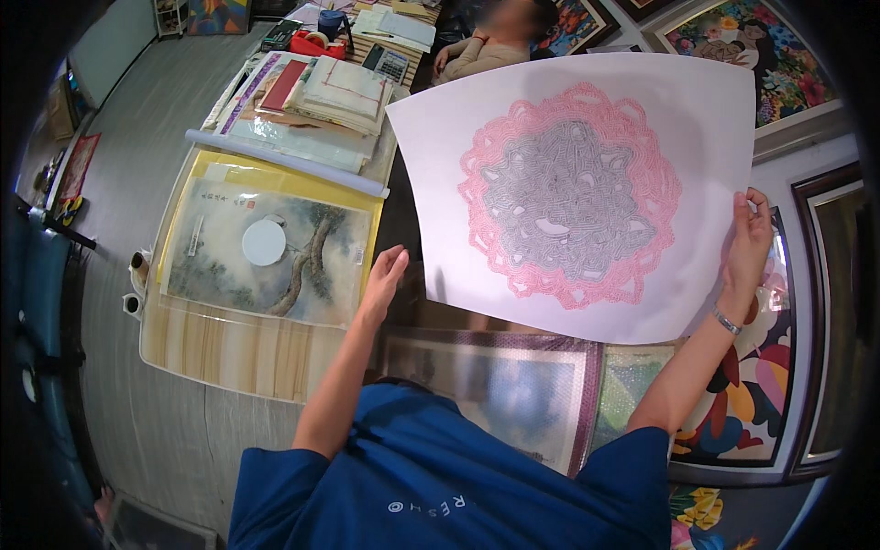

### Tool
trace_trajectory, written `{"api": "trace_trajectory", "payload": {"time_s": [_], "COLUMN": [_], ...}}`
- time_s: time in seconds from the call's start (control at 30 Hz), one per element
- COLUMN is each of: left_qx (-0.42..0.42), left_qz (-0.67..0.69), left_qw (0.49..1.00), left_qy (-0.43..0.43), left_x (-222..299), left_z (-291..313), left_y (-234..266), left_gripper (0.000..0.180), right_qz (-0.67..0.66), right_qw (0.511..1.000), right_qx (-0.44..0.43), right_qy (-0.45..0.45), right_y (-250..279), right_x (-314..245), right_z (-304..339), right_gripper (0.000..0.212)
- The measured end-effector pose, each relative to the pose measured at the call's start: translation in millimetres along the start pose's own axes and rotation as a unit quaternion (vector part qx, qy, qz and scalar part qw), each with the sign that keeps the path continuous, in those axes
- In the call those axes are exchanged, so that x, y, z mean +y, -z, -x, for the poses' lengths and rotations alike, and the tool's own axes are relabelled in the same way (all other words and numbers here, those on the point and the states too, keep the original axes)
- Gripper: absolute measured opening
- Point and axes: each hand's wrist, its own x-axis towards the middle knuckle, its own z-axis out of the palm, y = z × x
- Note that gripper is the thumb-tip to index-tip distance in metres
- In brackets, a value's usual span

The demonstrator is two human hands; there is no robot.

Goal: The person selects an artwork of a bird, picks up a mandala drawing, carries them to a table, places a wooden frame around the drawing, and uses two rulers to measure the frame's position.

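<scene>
A large white paper sheet (431, 192) hangs bowed in front of me. It bears a round, dense line drawing (568, 197), grey in the middle with a pink looped border. My right hand (750, 225) is closed on the sheet's right edge, with a metal band on the wrist. Just left of the sheet's lower left side is my left hand (389, 275). Its fingers are drawn together, a small gap lies between them and the paper, and nothing shows in them. Beside it on the table lies a tree painting (312, 275) in clear wrap, topped by a white disc (264, 243).
A rolled sheet (289, 163) lies across the table behind the painting. Farther back are stacked papers (339, 92), a calculator (390, 64) and a red tape dispenser (316, 44). A person (500, 41) sits beyond the sheet. Framed pictures (742, 385) stand at right; a wrapped frame (513, 376) lies before me.
</scene>
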Motion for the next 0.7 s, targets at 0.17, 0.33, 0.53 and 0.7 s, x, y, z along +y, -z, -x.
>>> {"api": "trace_trajectory", "payload": {"time_s": [0.17,0.33,0.53,0.7], "left_qx": [-0.102,-0.015,0.069,0.159], "left_qz": [0.112,0.030,-0.041,-0.087], "left_qw": [0.988,0.999,0.996,0.980], "left_qy": [0.030,-0.002,-0.049,-0.077], "left_x": [10.1,39.3,84.3,107.7], "left_z": [-2.3,32.8,101.3,179.5], "left_y": [27.7,78.6,142.3,198.6], "left_gripper": [0.034,0.016,0.013,0.014], "right_qz": [-0.049,-0.030,-0.108,-0.141], "right_qw": [0.997,0.997,0.973,0.939], "right_qx": [-0.028,-0.046,-0.175,-0.288], "right_qy": [-0.046,-0.051,-0.100,-0.125], "right_y": [-5.9,-50.8,-117.7,-206.3], "right_x": [28.1,62.3,118.6,132.4], "right_z": [12.9,42.6,78.6,103.5], "right_gripper": [0.017,0.015,0.017,0.016]}}
